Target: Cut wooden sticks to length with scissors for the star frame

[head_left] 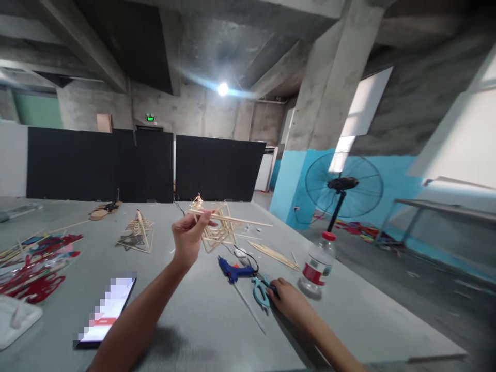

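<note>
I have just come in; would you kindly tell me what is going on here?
A person's left hand holds up a wooden stick frame, a long stick crossing it. The right hand is down by the light-blue-handled tool; whether it grips it is unclear. A glue gun lies beside that tool, and another stick structure stands to the left on the table.

Left fingers [203,219] hold a stick frame [221,235]; right fingers [276,285] touch pliers [266,301]

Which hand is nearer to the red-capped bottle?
Right. The right hand is just left of the bottle; the left hand is much farther left, holding a wooden stick.
</note>
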Demonstrator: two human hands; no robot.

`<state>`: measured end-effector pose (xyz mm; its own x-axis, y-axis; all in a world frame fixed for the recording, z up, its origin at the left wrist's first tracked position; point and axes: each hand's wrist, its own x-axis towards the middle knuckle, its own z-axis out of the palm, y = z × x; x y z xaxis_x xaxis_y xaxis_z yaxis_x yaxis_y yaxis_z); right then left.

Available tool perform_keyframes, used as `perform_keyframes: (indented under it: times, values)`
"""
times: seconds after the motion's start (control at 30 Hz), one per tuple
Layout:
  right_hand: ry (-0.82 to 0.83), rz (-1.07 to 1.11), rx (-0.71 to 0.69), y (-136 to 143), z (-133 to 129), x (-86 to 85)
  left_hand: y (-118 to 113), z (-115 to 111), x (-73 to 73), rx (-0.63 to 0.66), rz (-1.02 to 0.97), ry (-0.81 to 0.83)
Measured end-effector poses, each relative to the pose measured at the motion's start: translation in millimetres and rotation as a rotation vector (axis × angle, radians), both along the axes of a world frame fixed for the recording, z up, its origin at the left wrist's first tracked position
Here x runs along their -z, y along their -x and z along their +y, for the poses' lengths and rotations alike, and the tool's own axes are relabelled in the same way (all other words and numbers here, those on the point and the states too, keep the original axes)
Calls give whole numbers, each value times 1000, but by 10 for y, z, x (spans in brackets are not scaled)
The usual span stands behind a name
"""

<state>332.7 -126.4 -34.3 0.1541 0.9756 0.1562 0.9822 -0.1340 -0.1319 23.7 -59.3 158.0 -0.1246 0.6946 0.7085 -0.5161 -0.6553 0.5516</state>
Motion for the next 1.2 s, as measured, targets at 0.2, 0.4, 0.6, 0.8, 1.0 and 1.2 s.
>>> perform_keyframes:
  times: [0.2,0.4,0.6,0.8,1.0,1.2]
  values:
    - [84,-35,66,-70,52,77,49,-47,-36,8,25,39]
    - [192,-67,99,-133,-19,59,102,-101,-97,20,1,43]
    - [235,-79,55,-232,-132,15,172,-174,-145,21,-13,16]
    - [245,-60,-10,-286,-185,-21,202,-181,-160,23,-25,13]
    - [211,-99,72,-257,-227,-16,212,-183,-156,13,-14,5]
    - [170,-107,159,-106,-305,-33,214,-164,-137,-18,9,9]
